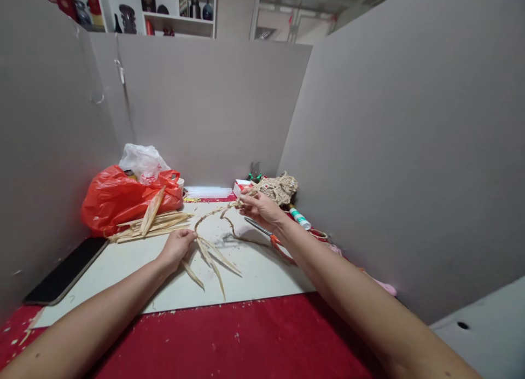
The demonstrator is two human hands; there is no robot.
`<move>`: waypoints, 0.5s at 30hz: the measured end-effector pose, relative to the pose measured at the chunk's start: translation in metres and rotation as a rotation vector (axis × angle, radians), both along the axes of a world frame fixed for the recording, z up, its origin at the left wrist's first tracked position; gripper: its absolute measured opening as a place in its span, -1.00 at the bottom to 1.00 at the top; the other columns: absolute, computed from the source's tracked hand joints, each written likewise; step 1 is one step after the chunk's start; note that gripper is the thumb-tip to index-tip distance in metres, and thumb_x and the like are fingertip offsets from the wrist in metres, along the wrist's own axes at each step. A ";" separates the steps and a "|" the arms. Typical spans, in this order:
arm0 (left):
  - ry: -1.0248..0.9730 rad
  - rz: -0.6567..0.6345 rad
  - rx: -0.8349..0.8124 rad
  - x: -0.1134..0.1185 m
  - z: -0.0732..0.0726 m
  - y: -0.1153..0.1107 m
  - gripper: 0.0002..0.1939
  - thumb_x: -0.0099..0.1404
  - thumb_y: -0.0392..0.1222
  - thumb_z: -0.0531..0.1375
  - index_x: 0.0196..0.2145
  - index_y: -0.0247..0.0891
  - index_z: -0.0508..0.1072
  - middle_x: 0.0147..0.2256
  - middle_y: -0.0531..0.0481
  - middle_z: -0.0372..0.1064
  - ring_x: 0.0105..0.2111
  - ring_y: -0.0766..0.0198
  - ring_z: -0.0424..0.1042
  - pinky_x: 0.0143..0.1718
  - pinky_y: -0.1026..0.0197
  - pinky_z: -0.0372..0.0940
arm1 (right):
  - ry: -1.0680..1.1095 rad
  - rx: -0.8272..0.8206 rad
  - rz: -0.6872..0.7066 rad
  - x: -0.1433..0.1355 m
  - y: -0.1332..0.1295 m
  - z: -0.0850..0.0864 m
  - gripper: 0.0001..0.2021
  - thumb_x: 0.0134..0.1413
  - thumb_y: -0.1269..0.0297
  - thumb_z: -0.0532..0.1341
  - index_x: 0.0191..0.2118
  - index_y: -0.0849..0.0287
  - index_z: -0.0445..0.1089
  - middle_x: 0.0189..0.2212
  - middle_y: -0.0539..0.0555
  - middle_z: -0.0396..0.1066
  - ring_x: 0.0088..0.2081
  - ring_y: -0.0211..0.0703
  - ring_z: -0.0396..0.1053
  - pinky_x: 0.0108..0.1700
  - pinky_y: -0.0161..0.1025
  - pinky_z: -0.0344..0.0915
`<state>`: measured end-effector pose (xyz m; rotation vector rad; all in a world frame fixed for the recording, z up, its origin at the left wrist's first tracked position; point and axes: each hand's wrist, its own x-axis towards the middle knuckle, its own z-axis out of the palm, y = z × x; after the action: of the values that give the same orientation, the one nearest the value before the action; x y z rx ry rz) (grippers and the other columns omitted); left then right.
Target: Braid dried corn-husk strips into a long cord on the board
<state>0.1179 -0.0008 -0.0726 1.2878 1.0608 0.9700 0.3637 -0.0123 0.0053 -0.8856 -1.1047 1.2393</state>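
Note:
A braided cord of dry corn husk stretches between my two hands above a white board. My left hand pinches its near end, where loose husk strips fan out over the board. Farther off, my right hand is closed on the other end. From there a thinner brown strand trails down to the board. Scissors with orange handles lie beside my right wrist, partly hidden by the forearm.
Flat corn husks lie by a red plastic bag, a white bag behind it. A dark tablet is at left. A coil of cord and a glue bottle sit right. Grey panels enclose the table.

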 end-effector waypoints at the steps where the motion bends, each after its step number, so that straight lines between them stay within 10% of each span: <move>1: -0.009 0.000 -0.014 0.000 0.001 0.000 -0.77 0.03 -0.09 0.20 -0.54 -0.26 0.24 -0.76 0.27 -0.11 -0.79 0.52 -0.15 -0.71 0.36 -0.27 | -0.016 0.013 0.001 0.002 -0.003 -0.001 -0.65 -0.27 0.25 0.39 -0.31 0.15 0.28 -0.50 -0.10 0.32 -0.45 -0.35 0.36 -0.40 -0.36 0.33; 10: -0.032 0.029 0.226 0.007 0.012 -0.012 -0.75 0.08 -0.10 0.18 -0.59 -0.30 0.26 -0.69 0.19 0.04 -0.68 0.49 -0.02 -0.61 0.36 -0.07 | -0.325 0.143 -0.234 -0.028 0.004 -0.027 -0.72 -0.20 0.14 0.31 -0.49 0.17 0.21 -0.74 -0.17 0.15 -0.72 -0.40 0.08 -0.67 -0.39 0.08; 15: 0.025 -0.114 0.459 0.014 0.021 -0.032 -0.76 0.15 -0.12 0.13 -0.57 -0.32 0.30 -0.62 0.14 0.13 -0.56 0.43 0.10 -0.47 0.35 0.06 | -0.277 -0.004 -0.134 -0.060 0.004 -0.033 -0.70 -0.30 0.17 0.36 -0.48 0.18 0.26 -0.69 -0.12 0.23 -0.66 -0.36 0.20 -0.64 -0.39 0.17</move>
<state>0.1320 -0.0324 -0.0512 1.7171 0.7956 1.1526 0.3036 -0.0081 -0.0273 -1.1400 -1.2385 1.0287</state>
